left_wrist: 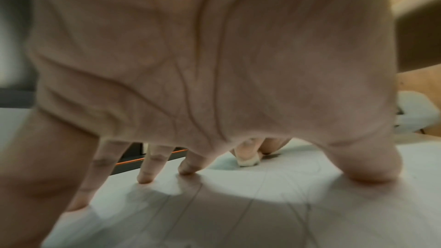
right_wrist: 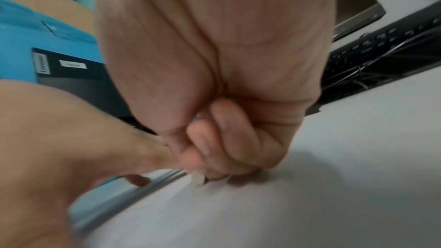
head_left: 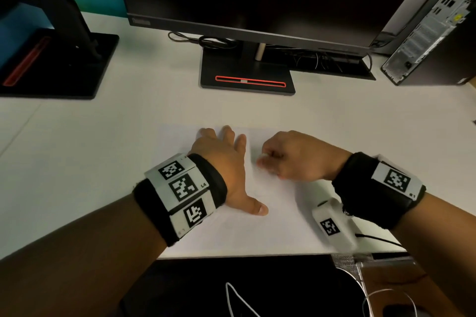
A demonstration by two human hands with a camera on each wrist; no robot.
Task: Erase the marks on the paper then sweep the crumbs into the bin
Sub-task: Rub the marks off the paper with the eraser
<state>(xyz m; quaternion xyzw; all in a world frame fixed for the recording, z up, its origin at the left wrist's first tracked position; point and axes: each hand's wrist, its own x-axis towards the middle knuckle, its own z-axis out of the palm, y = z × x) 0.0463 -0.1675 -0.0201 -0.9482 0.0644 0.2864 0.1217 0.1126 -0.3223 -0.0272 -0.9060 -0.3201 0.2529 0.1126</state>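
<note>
A white sheet of paper (head_left: pixel 273 203) lies on the white desk near its front edge; faint pencil lines (left_wrist: pixel 262 186) cross it in the left wrist view. My left hand (head_left: pixel 224 159) presses flat on the sheet, fingers spread and straight. My right hand (head_left: pixel 291 159) is curled into a fist just to its right and pinches a small white eraser (left_wrist: pixel 248 161), whose tip (right_wrist: pixel 198 179) touches the paper. In the head view the eraser (head_left: pixel 263 155) barely shows between the fingers. No crumbs or bin can be made out.
A monitor on a black stand (head_left: pixel 247 74) stands behind the paper. A second stand (head_left: pixel 59 64) is at the far left, a computer tower (head_left: pixel 432 33) at the far right. A keyboard with cables (right_wrist: pixel 381 59) lies behind the monitor stand. The desk's front edge (head_left: pixel 244 256) runs just below my wrists.
</note>
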